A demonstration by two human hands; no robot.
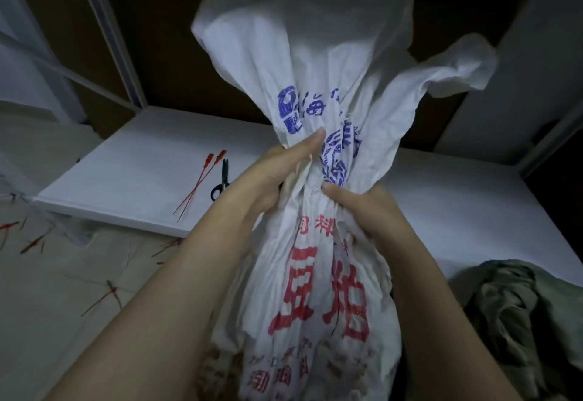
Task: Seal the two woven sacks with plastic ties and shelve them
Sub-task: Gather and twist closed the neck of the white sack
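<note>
**Sack neck gathered in both hands, no tie on yet**

Object: the white woven sack (315, 274) stands upright at centre frame, running from the bottom edge to the top. It carries red print low down and blue print at the neck (328, 164). Above the neck, the open mouth (299, 37) flares wide and floppy.

Handling (judged):
- The fabric is thin, creased and soft, and it bunches easily.
- The woven plastic is probably slick, so a loose bunch could spring open.
- The lower body looks filled and may be heavy, so lift it from below and not by the mouth.
- The best hold is the gathered neck, just above the fill, where a tie would go.

Hands:
- The left hand (277, 176) comes in from lower left and grips the neck. Its thumb lies up along the cloth, and its fingers are curled round behind, out of sight.
- The right hand (366, 211) sits just below and right of it, touching the same bunch. Its thumb presses in from the front, and its fingers are closed on the cloth.
- Both forearms are raised, converging on the neck.

Nearby: two red ties (197, 187) and scissors (222, 179) lie on the white tabletop (142, 164) at mid left, well apart from the hands. One hand must let go to fetch a tie.
</note>
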